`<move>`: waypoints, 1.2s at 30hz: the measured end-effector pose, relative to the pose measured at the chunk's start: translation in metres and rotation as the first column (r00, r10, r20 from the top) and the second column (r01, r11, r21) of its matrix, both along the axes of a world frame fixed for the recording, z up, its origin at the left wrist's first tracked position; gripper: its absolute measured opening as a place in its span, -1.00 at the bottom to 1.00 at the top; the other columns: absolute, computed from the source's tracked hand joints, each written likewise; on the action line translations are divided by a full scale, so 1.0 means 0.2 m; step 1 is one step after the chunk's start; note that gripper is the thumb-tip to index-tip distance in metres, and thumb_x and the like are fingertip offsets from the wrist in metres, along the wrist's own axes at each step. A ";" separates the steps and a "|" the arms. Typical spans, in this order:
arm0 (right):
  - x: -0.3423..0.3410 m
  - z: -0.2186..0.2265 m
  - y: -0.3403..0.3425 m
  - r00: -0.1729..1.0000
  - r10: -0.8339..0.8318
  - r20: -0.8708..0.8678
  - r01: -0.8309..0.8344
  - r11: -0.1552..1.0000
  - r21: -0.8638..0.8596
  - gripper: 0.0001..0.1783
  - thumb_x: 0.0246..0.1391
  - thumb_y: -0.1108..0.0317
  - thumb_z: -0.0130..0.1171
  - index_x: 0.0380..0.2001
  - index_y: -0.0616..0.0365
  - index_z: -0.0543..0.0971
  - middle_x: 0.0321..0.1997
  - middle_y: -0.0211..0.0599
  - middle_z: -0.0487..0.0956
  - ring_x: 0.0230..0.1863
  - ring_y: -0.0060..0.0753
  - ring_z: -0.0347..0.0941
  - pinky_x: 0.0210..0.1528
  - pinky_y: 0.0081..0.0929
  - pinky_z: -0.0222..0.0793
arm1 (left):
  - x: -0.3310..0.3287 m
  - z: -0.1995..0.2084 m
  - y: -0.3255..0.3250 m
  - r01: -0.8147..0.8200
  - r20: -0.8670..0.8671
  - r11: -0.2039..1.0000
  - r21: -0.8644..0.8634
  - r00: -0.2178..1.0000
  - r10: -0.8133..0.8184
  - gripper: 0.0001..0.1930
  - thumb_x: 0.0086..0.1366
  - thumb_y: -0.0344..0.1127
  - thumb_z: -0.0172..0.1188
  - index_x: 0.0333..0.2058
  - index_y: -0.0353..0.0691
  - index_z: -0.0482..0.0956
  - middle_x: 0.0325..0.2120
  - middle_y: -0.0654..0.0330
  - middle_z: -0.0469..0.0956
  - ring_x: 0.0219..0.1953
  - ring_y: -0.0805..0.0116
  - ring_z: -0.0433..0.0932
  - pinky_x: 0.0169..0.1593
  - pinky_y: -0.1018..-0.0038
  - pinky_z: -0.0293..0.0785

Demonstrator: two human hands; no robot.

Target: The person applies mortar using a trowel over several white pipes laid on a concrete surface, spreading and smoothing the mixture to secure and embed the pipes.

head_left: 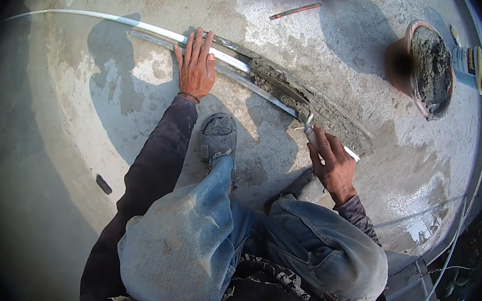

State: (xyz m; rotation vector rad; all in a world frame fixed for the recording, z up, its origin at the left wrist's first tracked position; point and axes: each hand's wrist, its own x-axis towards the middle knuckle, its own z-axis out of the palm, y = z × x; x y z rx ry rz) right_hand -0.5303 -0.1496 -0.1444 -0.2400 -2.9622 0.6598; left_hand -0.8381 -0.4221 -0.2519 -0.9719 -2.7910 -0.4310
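Sunlit grey concrete (pixel 409 159) spreads below; the left hand (pixel 197 72) lies fingers-spread across a long white pipe (pixel 157 29), and nearer right the right hand (pixel 334 164) grips a pale-handled steel trowel (pixel 286 88) along wet grey mortar (pixel 338 118), a round brown bucket (pixel 394 86) standing far right

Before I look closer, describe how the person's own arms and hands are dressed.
The left hand and right hand are both gloveless. A thin dark band circles the left wrist. The left sleeve is long, dark and creased, with a purplish tint toward the cuff; the right sleeve is similarly dark and wrinkled, reaching the wrist.
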 end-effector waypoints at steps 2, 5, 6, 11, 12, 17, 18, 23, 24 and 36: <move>0.00 0.00 0.00 0.999 0.041 -0.004 -0.041 0.999 0.007 -0.33 0.11 0.23 0.39 0.31 -0.15 0.48 -0.16 -0.39 0.61 -0.28 -0.34 0.62 -0.43 -0.33 0.51 | 0.01 0.01 0.00 0.007 0.016 1.000 -0.015 1.000 -0.007 -0.43 0.54 -0.13 -0.24 0.49 0.14 0.09 0.52 0.19 -0.01 0.55 0.07 -0.09 0.50 -0.25 -0.45; 0.00 0.01 0.01 0.999 0.046 0.004 -0.046 0.999 0.021 -0.34 0.11 0.23 0.40 0.31 -0.16 0.49 -0.16 -0.40 0.61 -0.28 -0.34 0.62 -0.41 -0.33 0.53 | 0.01 0.00 0.00 -0.012 0.036 0.999 -0.033 0.999 0.013 -0.43 0.54 -0.13 -0.23 0.49 0.13 0.09 0.52 0.19 -0.01 0.55 0.08 -0.09 0.50 -0.25 -0.44; -0.01 0.01 0.02 1.000 0.025 -0.014 -0.025 1.000 0.005 -0.35 0.12 0.24 0.39 0.30 -0.17 0.49 -0.17 -0.39 0.61 -0.28 -0.34 0.63 -0.40 -0.32 0.54 | 0.01 0.00 0.00 -0.025 0.035 0.998 -0.057 0.999 0.027 -0.43 0.55 -0.13 -0.23 0.49 0.13 0.09 0.52 0.19 -0.01 0.55 0.08 -0.09 0.50 -0.25 -0.43; -0.03 0.02 0.06 0.996 -0.013 -0.093 0.014 1.000 0.005 -0.37 0.14 0.24 0.37 0.30 -0.16 0.49 -0.16 -0.37 0.60 -0.27 -0.30 0.63 -0.32 -0.31 0.59 | 0.01 0.00 0.00 0.011 0.012 1.000 -0.001 1.000 -0.011 -0.45 0.56 -0.13 -0.27 0.49 0.14 0.09 0.52 0.18 -0.02 0.55 0.08 -0.10 0.50 -0.25 -0.44; -0.04 0.02 0.06 1.000 -0.009 -0.028 0.010 1.000 0.027 -0.36 0.13 0.25 0.38 0.30 -0.16 0.49 -0.16 -0.37 0.60 -0.27 -0.29 0.63 -0.33 -0.32 0.59 | 0.01 0.00 0.00 0.003 0.011 1.000 -0.007 1.000 -0.003 -0.45 0.57 -0.12 -0.27 0.49 0.14 0.08 0.52 0.18 -0.02 0.55 0.08 -0.10 0.50 -0.26 -0.44; -0.07 0.02 0.06 0.998 0.013 -0.053 -0.012 1.000 0.025 -0.36 0.14 0.24 0.37 0.30 -0.13 0.48 -0.16 -0.36 0.60 -0.26 -0.26 0.62 -0.37 -0.31 0.57 | 0.02 0.00 0.00 -0.004 0.026 0.999 -0.038 1.000 0.005 -0.44 0.57 -0.09 -0.31 0.50 0.15 0.04 0.53 0.18 -0.04 0.56 0.07 -0.13 0.50 -0.26 -0.47; -0.07 0.02 0.06 0.999 0.006 -0.040 -0.005 1.000 0.030 -0.36 0.14 0.24 0.37 0.30 -0.13 0.48 -0.16 -0.36 0.60 -0.26 -0.26 0.62 -0.37 -0.31 0.57 | 0.02 0.00 0.00 0.009 0.017 1.000 -0.013 1.000 -0.009 -0.44 0.57 -0.09 -0.31 0.50 0.15 0.04 0.53 0.18 -0.04 0.56 0.07 -0.13 0.50 -0.26 -0.47; 0.01 0.01 0.06 0.998 -0.070 -0.003 0.070 0.995 -0.069 -0.38 0.14 0.29 0.36 0.28 -0.08 0.49 -0.16 -0.33 0.61 -0.27 -0.24 0.62 -0.38 -0.30 0.56 | 0.01 0.01 0.01 0.004 0.014 1.000 -0.019 1.000 -0.004 -0.44 0.56 -0.09 -0.29 0.49 0.14 0.07 0.52 0.17 -0.02 0.55 0.07 -0.10 0.50 -0.25 -0.46; 0.06 0.03 0.06 0.989 -0.125 0.075 0.134 0.982 -0.132 -0.44 0.23 0.29 0.29 0.28 0.01 0.44 -0.17 -0.23 0.61 -0.26 -0.23 0.63 -0.40 -0.33 0.53 | 0.01 0.01 0.01 0.008 0.017 1.000 -0.007 1.000 -0.008 -0.44 0.56 -0.09 -0.29 0.49 0.13 0.08 0.52 0.16 -0.02 0.55 0.07 -0.10 0.50 -0.25 -0.45; 0.64 0.04 -0.21 0.423 -0.720 0.550 0.729 -0.090 -0.678 -0.58 0.45 0.14 0.05 0.19 0.14 0.31 -0.42 -0.44 0.44 -0.64 -0.79 0.18 -0.65 -0.67 0.02 | 0.02 -0.02 0.02 -0.004 -0.015 0.999 -0.040 1.000 0.003 -0.45 0.57 -0.13 -0.35 0.49 0.17 0.08 0.52 0.24 0.00 0.55 0.10 -0.08 0.49 -0.25 -0.44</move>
